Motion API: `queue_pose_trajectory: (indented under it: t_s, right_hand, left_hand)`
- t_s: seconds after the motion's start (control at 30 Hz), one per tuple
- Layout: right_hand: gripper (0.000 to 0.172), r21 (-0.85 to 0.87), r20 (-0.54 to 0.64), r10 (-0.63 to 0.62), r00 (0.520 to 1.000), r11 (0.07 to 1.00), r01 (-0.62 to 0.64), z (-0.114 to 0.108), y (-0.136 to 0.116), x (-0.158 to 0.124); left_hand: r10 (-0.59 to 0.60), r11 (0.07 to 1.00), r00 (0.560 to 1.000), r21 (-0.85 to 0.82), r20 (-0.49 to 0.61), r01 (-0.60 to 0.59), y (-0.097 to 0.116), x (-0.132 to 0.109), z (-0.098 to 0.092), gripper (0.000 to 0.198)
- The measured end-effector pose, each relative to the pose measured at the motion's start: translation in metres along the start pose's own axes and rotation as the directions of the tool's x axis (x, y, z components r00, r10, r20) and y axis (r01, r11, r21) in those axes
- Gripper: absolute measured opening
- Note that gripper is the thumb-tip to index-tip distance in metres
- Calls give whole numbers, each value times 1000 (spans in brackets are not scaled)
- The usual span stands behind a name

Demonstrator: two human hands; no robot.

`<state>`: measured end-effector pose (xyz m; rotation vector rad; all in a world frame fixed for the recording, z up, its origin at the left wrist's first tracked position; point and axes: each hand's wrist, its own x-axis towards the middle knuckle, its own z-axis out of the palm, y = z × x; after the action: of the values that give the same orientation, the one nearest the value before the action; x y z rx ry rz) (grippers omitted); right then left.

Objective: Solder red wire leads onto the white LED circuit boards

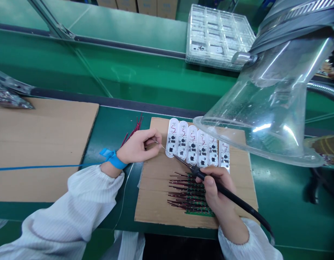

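Below, a green workbench point(134, 83) — cardboard sheet point(153, 191) on top.

The clear plastic fume hood point(264, 108) hangs over the far right corner of the cardboard sheet point(153, 202), its rim just above the right end of the row of white circuit boards point(196, 146), so it blocks the way in from that side. The right hand point(215, 191) and its soldering iron point(232, 193) cross the row's near edge. Open passage runs along the green worktop point(281, 202) beside the sheet's right edge, below the hood, and between the sheet and the left cardboard sheet point(42, 144), where the blue cord point(47, 167) crosses.
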<state>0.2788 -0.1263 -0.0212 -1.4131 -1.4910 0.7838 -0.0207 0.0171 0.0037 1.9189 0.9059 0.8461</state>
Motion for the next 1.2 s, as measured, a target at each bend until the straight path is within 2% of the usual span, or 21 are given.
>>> queue_pose_trajectory:
  t_s: [0.2, 0.47, 0.8, 0.97, 1.07, 1.2]
  right_hand:
    - [19, -47, 29, 17, 999, 999, -16, 1, -1, 2]
    - [28, -21, 55, 25, 998, 1000, -24, 2, 1, 2]
    - [31, 12, 85, 16, 996, 1000, -17, 2, 1, 4]
    - [29, 2, 111, 25, 993, 1000, -25, 3, -1, 6]
    - [32, 56, 63, -3, 998, 998, -1, 4, -2, 6]
    - [35, 168, -115, -39, 993, 984, 58, 7, -6, 3]
  left_hand:
    - [-3, 1000, 1000, 12, 0, 3, -1, 0, 0, 5]
    - [-11, 1000, 1000, 20, 10, 11, -2, 0, 0, 5]
    - [-39, 999, 999, 29, 28, 39, -3, -1, 0, 7]
    - [-6, 999, 1000, 49, 28, 4, -4, -1, 1, 4]
    - [-11, 999, 999, 40, 30, 10, -4, -1, 1, 5]
    - [-24, 999, 999, 32, 32, 23, -2, -1, -1, 5]
